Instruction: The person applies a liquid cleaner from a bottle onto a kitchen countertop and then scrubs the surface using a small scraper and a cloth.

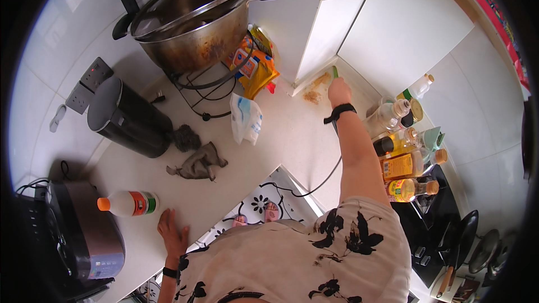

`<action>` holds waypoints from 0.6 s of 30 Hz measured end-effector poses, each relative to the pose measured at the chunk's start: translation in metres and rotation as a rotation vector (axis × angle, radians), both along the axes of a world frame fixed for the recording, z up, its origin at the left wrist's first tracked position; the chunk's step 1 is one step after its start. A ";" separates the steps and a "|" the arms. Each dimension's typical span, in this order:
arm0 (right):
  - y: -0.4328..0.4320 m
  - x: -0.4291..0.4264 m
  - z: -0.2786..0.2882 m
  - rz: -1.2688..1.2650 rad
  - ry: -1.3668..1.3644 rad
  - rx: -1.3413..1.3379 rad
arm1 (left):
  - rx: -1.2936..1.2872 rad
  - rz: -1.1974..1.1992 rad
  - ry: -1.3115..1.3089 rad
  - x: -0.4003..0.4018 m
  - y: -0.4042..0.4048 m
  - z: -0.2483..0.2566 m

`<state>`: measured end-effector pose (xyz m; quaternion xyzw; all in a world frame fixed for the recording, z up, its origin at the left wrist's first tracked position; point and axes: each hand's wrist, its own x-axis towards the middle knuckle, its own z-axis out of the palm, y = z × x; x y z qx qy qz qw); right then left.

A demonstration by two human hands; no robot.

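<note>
Far back in the counter's corner, my right hand [339, 92] is closed around a green object [335, 71], of which only a short end shows; the rest is hidden by the fist. Brown stains [315, 91] mark the surface just left of that hand. My left hand [172, 231] rests flat near the counter's front edge, its fingers apart and holding nothing. Beyond its fingertips a white plastic bottle with an orange cap [134, 204] lies on its side. A crumpled grey-brown cloth [199, 163] and a dark scouring pad [186, 138] lie farther back.
A large lidded pot [198, 37] stands on a wire rack [210, 103] beside orange packets [252, 67] and a white plastic packet [245, 119]. A black bin-like container [130, 117] and an appliance [86, 231] are at left. Several bottles [398, 166] and a black hob [433, 223] are at right.
</note>
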<state>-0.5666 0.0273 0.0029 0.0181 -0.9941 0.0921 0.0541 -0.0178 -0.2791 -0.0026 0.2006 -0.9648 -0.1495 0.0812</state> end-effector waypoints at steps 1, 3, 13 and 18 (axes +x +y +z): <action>-0.003 0.006 -0.001 0.016 0.017 0.044 | 0.003 0.005 0.002 0.002 -0.001 -0.001; -0.003 0.007 -0.001 0.029 0.034 0.093 | 0.012 0.007 0.005 0.002 -0.001 -0.001; 0.006 0.001 0.004 0.102 0.016 -0.014 | -0.026 -0.003 0.015 0.001 -0.002 -0.003; 0.002 0.008 -0.007 -0.009 0.045 -0.063 | -0.025 -0.001 0.026 0.001 -0.003 -0.006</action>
